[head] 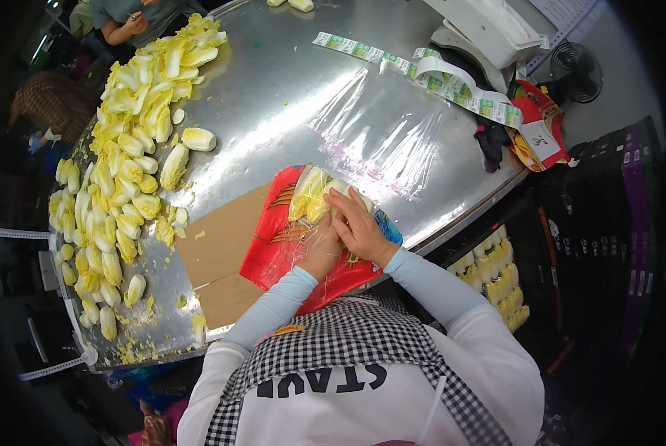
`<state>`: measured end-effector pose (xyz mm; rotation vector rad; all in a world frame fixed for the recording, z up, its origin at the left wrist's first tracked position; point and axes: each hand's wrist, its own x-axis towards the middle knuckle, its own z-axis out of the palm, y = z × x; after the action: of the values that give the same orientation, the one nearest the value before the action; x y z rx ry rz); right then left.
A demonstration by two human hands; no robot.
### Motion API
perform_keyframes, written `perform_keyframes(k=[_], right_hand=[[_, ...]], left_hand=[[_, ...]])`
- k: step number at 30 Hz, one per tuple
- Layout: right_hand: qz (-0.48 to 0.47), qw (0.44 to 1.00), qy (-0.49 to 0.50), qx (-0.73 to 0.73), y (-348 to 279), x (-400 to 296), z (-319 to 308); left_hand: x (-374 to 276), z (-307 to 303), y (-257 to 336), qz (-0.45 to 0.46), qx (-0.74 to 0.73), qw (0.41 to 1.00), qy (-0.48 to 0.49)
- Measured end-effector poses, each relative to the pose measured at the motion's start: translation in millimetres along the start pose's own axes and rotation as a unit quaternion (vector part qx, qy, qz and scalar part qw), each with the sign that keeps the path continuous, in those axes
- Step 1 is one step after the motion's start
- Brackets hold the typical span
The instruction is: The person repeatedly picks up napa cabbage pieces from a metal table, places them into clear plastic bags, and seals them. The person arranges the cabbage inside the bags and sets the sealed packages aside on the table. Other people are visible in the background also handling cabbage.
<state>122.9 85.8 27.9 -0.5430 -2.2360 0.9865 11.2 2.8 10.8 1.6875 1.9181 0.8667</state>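
A clear plastic bag [304, 241] with a few small napa cabbages [312, 195] in it lies before me, over a red printed plastic sheet [271, 234]. My left hand [320, 249] is at the bag's near end, with film around its fingers; its fingertips are partly hidden. Crossing over it from the right, my right hand [362, 227] rests its fingers on the bag and the cabbages. Beyond the hands, several flat clear bags [388, 139] with pinkish printed edges are spread on the metal table [255, 111].
Loose napa cabbages [126, 184] and leaves [154, 72] heap along the left, beside cardboard [221, 251]. A label strip [444, 83] curls toward the weighing machine [489, 33] and a small fan [576, 72]. Packed cabbages fill a crate [494, 273] below right. Another person [137, 25] stands across the table.
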Motion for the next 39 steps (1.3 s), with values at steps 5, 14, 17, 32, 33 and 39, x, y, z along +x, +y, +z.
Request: perform_keyframes(k=[5, 14, 17, 32, 33, 39], right_hand=[[-0.022, 0.998, -0.033, -0.056, -2.0, -3.9, 0.7], [-0.046, 0.967, -0.127, -0.217, -4.3, -11.8, 6.7], [-0.045, 0.964, -0.136, -0.223, -10.3, -14.8, 5.1], [0.013, 0.991, -0.095, -0.097, -22.9, -21.7, -7.2], [0.088, 0.996, -0.028, 0.007, -20.4, -22.5, -11.0], [0.579, 0.709, 0.081, 0.394, -31.5, -52.3, -32.1]], left_hand=[[-25.1, -19.2, 1.1, 0.064, -0.006, 0.998, 0.015], [-22.0, -164.4, 65.2, 0.000, -0.090, 0.969, 0.231], [26.7, -114.6, 67.3, 0.132, -0.075, 0.983, 0.105], [35.0, -53.7, -45.2, 0.069, 0.146, 0.980, -0.118], [31.2, -50.1, -43.0, 0.077, 0.177, 0.976, -0.103], [33.8, -53.9, -44.6, -0.032, -0.002, 0.999, -0.028]])
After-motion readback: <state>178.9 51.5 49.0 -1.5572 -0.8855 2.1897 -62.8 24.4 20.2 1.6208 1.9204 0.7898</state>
